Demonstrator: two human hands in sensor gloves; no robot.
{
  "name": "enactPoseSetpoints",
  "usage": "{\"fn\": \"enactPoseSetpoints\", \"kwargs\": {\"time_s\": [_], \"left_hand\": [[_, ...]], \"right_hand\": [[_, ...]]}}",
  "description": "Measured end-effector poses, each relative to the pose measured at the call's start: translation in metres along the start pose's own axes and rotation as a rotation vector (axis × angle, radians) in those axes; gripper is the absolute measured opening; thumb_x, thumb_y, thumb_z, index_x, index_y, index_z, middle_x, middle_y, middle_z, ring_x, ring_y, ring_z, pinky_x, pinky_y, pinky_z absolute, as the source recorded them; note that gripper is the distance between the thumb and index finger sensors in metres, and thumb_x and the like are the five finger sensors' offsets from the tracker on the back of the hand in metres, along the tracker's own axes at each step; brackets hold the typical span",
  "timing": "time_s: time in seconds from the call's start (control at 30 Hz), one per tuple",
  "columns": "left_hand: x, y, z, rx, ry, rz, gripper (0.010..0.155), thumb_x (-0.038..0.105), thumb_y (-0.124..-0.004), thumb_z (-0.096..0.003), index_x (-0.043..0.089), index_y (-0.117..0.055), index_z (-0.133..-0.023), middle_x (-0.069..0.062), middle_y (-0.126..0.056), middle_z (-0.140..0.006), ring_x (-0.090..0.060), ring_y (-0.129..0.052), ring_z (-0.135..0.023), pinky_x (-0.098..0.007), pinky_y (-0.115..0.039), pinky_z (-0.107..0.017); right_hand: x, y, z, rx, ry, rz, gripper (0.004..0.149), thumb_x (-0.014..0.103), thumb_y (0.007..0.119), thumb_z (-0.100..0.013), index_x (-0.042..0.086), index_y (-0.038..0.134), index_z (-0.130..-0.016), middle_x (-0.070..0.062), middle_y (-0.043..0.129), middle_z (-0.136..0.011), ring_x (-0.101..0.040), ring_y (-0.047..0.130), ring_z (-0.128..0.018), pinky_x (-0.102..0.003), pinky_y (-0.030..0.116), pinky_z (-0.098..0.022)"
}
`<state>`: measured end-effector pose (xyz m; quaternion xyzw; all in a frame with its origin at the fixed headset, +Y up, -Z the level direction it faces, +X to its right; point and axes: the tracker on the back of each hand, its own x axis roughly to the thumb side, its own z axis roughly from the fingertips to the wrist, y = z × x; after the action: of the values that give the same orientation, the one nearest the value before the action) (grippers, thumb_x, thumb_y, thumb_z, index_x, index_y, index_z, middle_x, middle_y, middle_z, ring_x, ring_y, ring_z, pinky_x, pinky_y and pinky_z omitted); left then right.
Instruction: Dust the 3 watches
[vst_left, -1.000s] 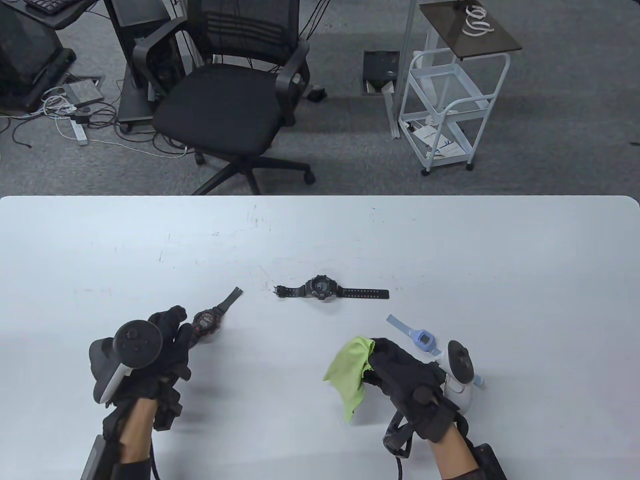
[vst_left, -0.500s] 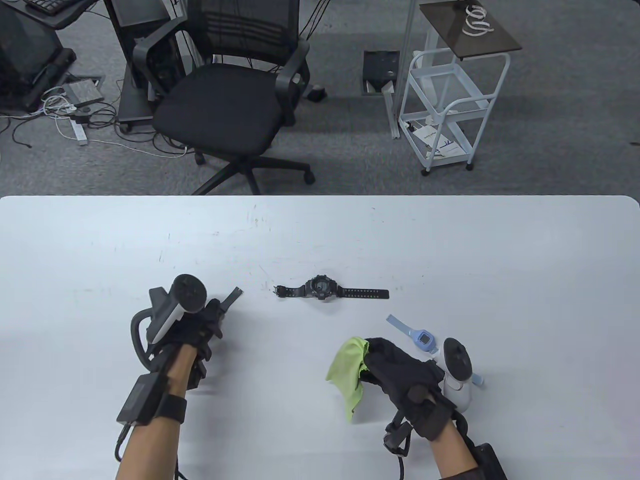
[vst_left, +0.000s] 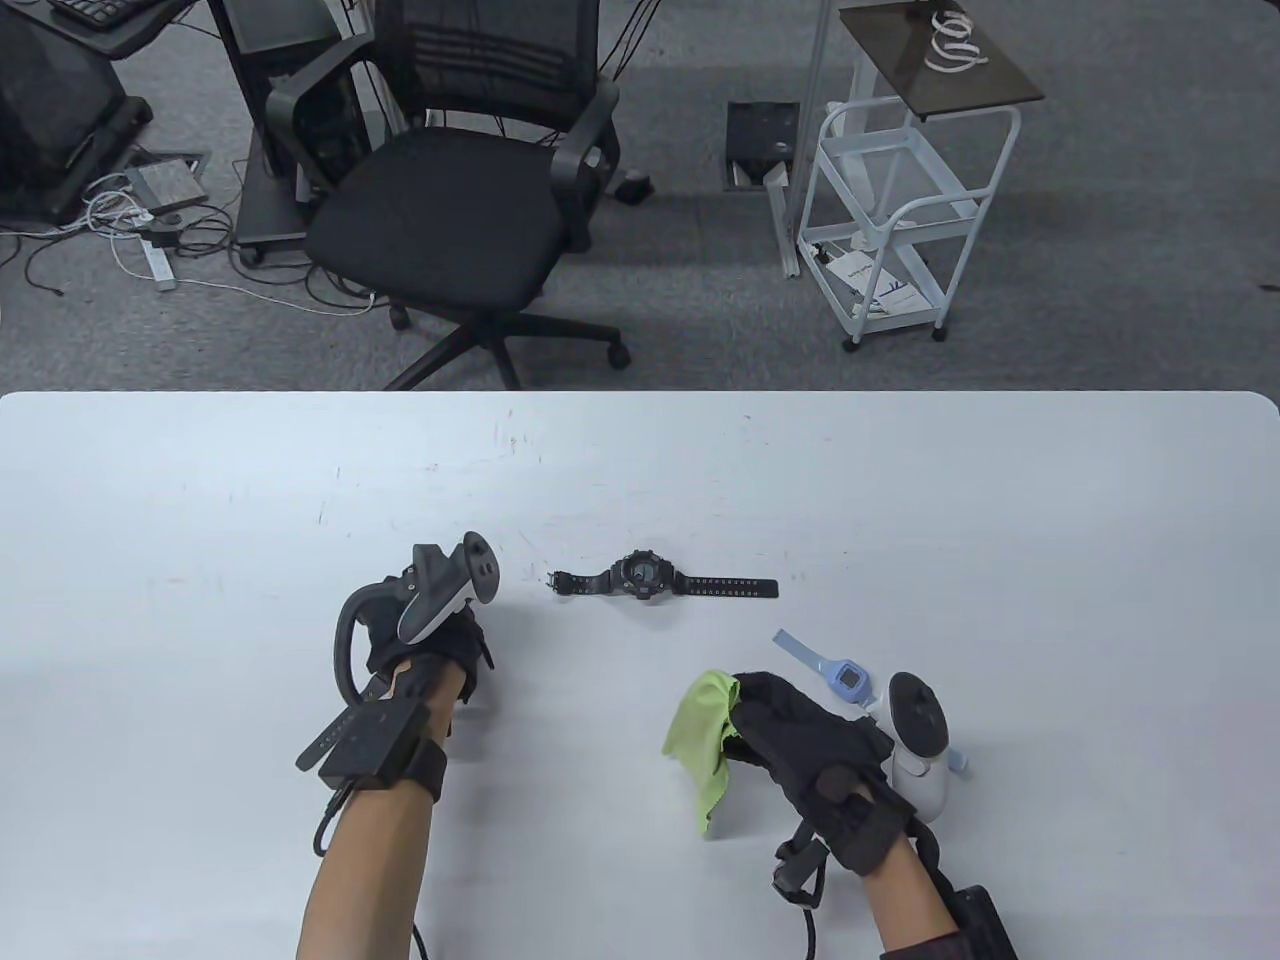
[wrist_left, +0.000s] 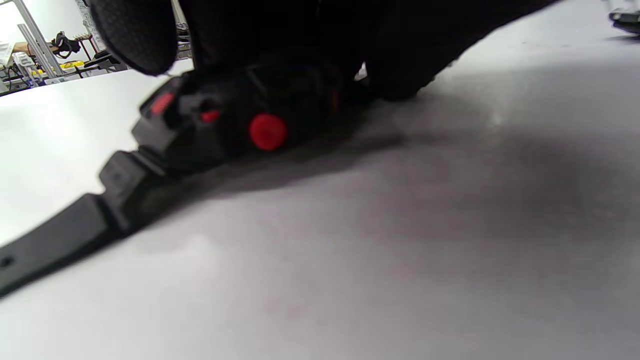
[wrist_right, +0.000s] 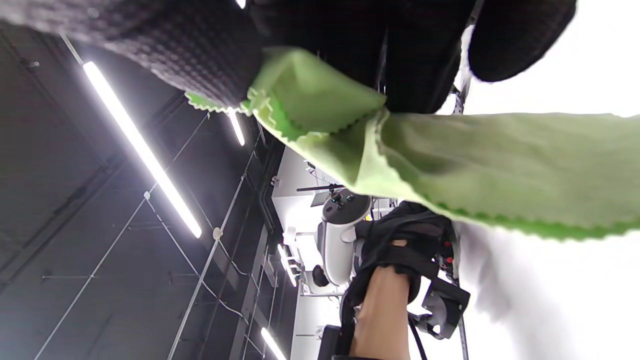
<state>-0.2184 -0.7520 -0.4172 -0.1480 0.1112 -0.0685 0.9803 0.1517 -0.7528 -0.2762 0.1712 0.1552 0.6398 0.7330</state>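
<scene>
Three watches are on the table, and none can be called dusted on this evidence; the work looks to be at or near its start on the first one. The left hand (vst_left: 430, 650) lies over the black watch with red buttons (wrist_left: 235, 120), its gloved fingers (wrist_left: 400, 60) down on the case in the left wrist view, where the watch lies on the white table (vst_left: 200, 520) with its strap running off toward that view's lower left. Whether those fingers are curled round the case or merely pressing on it cannot be told; the table view hides the watch under the hand and its tracker. The right hand (vst_left: 810, 740) is clamped on the green cloth (vst_left: 700, 745), pinching a corner so that most of it hangs free above the table, near the left hand but apart from it and touching no watch. Just beyond the right hand lies the light blue watch (vst_left: 845, 680), partly hidden by the hand. The black watch with the dotted strap (vst_left: 640, 578) lies flat between the two hands, farther out. Judging by this, the cloth has yet to meet the watch under the left hand, and the other two remain.
</scene>
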Motion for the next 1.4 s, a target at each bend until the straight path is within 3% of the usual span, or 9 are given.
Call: {"fn": "enactPoseSetpoints", "kwargs": {"time_s": [0.17, 0.27, 0.47, 0.67, 0.77, 1.0, 1.1, 1.27, 1.4], "left_hand": [[0.001, 0.001, 0.001, -0.012, -0.002, -0.051, 0.054, 0.032, -0.087, -0.0502, 0.012, -0.076, -0.099, -0.015, -0.087, -0.094, -0.038, -0.093, -0.081, -0.067, -0.068, -0.068], [-0.001, 0.003, 0.002, -0.081, 0.001, -0.037, 0.058, 0.031, -0.087, -0.0494, 0.009, -0.073, -0.101, -0.016, -0.086, -0.094, -0.038, -0.092, -0.082, -0.068, -0.067, -0.068], [-0.007, 0.002, 0.003, -0.095, -0.017, 0.035, 0.063, 0.029, -0.09, -0.0474, 0.005, -0.072, -0.102, -0.016, -0.088, -0.09, -0.037, -0.093, -0.077, -0.068, -0.069, -0.066], [-0.004, 0.004, 0.011, -0.019, -0.028, 0.007, 0.043, 0.03, -0.093, -0.0455, 0.017, -0.09, -0.086, -0.009, -0.096, -0.08, -0.033, -0.1, -0.069, -0.065, -0.075, -0.062], [-0.004, 0.012, 0.023, -0.008, -0.062, 0.052, 0.041, 0.031, -0.092, -0.0461, 0.022, -0.09, -0.086, -0.006, -0.095, -0.082, -0.032, -0.098, -0.072, -0.064, -0.074, -0.064], [-0.034, 0.066, 0.082, 0.237, -0.221, 0.32, 0.042, 0.031, -0.091, -0.0461, 0.025, -0.088, -0.088, -0.002, -0.095, -0.079, -0.027, -0.102, -0.059, -0.057, -0.081, -0.057], [-0.057, 0.082, 0.114, 0.314, -0.3, 0.562, 0.043, 0.03, -0.089, -0.0464, 0.025, -0.086, -0.088, -0.003, -0.096, -0.079, -0.026, -0.105, -0.053, -0.054, -0.085, -0.052], [-0.083, 0.075, 0.158, 0.358, -0.406, 1.082, 0.044, 0.029, -0.086, -0.0471, 0.02, -0.083, -0.09, -0.007, -0.097, -0.079, -0.022, -0.108, -0.044, -0.051, -0.09, -0.045], [-0.082, 0.048, 0.169, 0.302, -0.447, 1.231, 0.045, 0.028, -0.082, -0.0474, 0.018, -0.08, -0.091, -0.009, -0.098, -0.078, -0.023, -0.111, -0.047, -0.052, -0.091, -0.045]], "right_hand": [[0.0, 0.0, 0.0, 0.004, 0.005, 0.007, 0.049, 0.041, 0.076, -0.055, 0.011, 0.075, -0.094, -0.019, 0.074, -0.102, -0.046, 0.079, -0.09, -0.071, 0.061, -0.061], [-0.001, 0.0, 0.0, 0.006, 0.008, 0.011, 0.049, 0.041, 0.076, -0.055, 0.011, 0.074, -0.094, -0.019, 0.074, -0.102, -0.047, 0.079, -0.089, -0.071, 0.061, -0.061], [-0.001, 0.0, 0.0, 0.007, 0.01, 0.013, 0.049, 0.041, 0.076, -0.055, 0.011, 0.075, -0.094, -0.019, 0.074, -0.102, -0.046, 0.079, -0.089, -0.071, 0.061, -0.061], [0.0, 0.0, 0.0, 0.003, 0.004, 0.009, 0.049, 0.041, 0.076, -0.055, 0.011, 0.075, -0.094, -0.019, 0.074, -0.102, -0.046, 0.079, -0.089, -0.071, 0.061, -0.061], [0.001, -0.002, 0.0, -0.012, -0.008, 0.003, 0.049, 0.041, 0.076, -0.055, 0.01, 0.075, -0.094, -0.019, 0.074, -0.102, -0.046, 0.079, -0.089, -0.07, 0.061, -0.061], [0.003, -0.009, 0.002, -0.048, -0.025, -0.012, 0.049, 0.041, 0.076, -0.055, 0.011, 0.075, -0.094, -0.019, 0.074, -0.101, -0.046, 0.08, -0.089, -0.07, 0.062, -0.061], [0.004, -0.01, 0.003, -0.057, -0.031, -0.016, 0.049, 0.041, 0.076, -0.055, 0.01, 0.075, -0.094, -0.019, 0.074, -0.101, -0.046, 0.08, -0.089, -0.07, 0.062, -0.061], [0.006, -0.011, 0.004, -0.066, -0.045, -0.022, 0.049, 0.041, 0.076, -0.055, 0.011, 0.075, -0.093, -0.019, 0.074, -0.101, -0.047, 0.08, -0.089, -0.07, 0.062, -0.061], [0.008, -0.011, 0.006, -0.064, -0.068, -0.024, 0.049, 0.041, 0.076, -0.054, 0.011, 0.075, -0.093, -0.019, 0.075, -0.101, -0.047, 0.08, -0.089, -0.07, 0.062, -0.061]]}}
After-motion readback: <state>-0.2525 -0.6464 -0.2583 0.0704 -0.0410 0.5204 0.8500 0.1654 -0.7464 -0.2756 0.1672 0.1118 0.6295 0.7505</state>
